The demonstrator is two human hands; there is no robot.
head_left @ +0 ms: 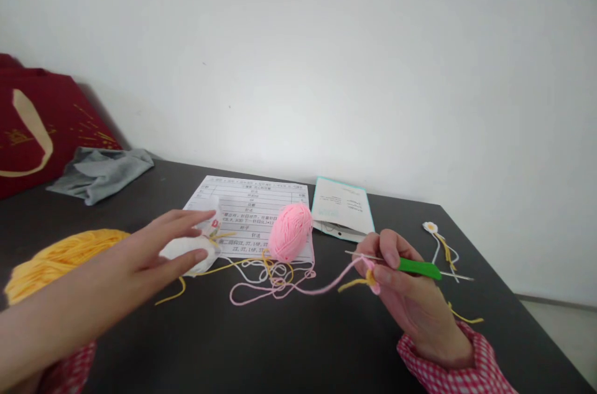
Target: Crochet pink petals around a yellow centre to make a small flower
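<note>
My right hand (401,270) pinches a crochet hook (420,267) with a green grip, its thin metal ends pointing left and right. A small pink and yellow crochet piece (372,277) hangs at the fingertips of that hand. From it a pink strand runs left toward the pink yarn ball (291,232). My left hand (172,242) reaches out with fingers apart, over or beside a white yarn ball (193,254); whether it touches the ball I cannot tell. A yellow yarn ball (65,254) lies partly behind my left forearm.
A printed pattern sheet (252,195) lies under the yarn, with a white and teal booklet (342,204) beside it. Loose strands tangle in front. A small white flower (430,227) lies at right. Grey cloth (105,173) and a red bag (51,114) stand at left.
</note>
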